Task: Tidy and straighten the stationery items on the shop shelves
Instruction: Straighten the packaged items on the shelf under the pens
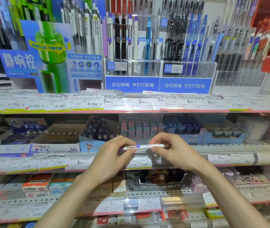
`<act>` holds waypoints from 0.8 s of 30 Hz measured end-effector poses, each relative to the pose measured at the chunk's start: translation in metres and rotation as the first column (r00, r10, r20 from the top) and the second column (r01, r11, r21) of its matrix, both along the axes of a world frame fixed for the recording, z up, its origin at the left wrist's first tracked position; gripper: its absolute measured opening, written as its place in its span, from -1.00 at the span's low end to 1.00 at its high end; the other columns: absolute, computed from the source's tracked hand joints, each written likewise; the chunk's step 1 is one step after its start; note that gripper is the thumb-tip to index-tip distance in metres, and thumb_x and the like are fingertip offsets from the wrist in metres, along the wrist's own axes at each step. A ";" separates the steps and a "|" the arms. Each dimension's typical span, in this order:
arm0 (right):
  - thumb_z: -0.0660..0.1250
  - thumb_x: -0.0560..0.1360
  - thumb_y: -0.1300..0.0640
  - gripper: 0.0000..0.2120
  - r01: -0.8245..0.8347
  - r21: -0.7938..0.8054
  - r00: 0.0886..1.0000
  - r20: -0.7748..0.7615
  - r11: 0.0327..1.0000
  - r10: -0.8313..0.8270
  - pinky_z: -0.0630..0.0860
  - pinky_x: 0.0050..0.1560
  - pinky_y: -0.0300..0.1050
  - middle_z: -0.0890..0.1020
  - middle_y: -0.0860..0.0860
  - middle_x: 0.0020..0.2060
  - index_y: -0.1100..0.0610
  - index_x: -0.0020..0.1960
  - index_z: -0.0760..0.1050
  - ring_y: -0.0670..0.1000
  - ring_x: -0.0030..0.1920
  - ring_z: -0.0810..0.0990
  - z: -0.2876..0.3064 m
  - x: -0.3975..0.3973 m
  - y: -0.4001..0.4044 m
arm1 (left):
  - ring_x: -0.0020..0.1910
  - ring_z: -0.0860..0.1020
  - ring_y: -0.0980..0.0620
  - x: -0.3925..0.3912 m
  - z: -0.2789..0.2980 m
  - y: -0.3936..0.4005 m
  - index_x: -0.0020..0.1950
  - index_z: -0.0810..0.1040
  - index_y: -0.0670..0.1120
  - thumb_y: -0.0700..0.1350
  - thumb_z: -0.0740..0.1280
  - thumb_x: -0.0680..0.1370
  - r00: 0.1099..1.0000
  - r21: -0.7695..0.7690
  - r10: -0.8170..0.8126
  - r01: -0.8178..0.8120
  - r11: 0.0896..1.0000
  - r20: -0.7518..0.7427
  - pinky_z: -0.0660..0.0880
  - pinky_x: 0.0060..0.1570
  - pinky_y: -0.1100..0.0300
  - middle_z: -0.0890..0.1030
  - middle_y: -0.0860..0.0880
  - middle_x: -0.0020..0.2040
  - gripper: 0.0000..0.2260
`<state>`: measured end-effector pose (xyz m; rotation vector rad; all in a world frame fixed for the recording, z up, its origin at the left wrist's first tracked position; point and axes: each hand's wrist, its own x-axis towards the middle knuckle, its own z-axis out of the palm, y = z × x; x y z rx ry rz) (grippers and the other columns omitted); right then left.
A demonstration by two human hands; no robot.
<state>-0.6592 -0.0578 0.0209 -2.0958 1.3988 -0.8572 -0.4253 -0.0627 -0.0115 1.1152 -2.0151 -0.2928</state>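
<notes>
1 white pen (145,146), long axis left-right, level. Left hand (114,155) fingers grip its left end, right hand (170,150) fingers its right; pen rack (131,68) far above.

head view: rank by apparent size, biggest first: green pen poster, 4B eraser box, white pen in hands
1. green pen poster, largest by far.
2. 4B eraser box.
3. white pen, held level between left hand and right hand; nearest the camera, yet smallest.
</notes>
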 end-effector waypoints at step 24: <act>0.41 0.54 0.05 -0.94 -0.131 -0.199 0.980 0.125 0.971 0.158 0.57 -0.05 0.13 0.71 -0.03 -0.15 -0.02 -0.01 0.63 0.10 -0.18 0.66 0.118 0.037 0.054 | -0.31 0.62 0.12 0.040 0.134 0.043 -0.05 0.68 0.03 -0.15 0.47 0.49 0.923 -0.119 -0.144 0.108 0.987 -0.358 0.54 -0.26 0.22 0.68 0.05 -0.19 -0.91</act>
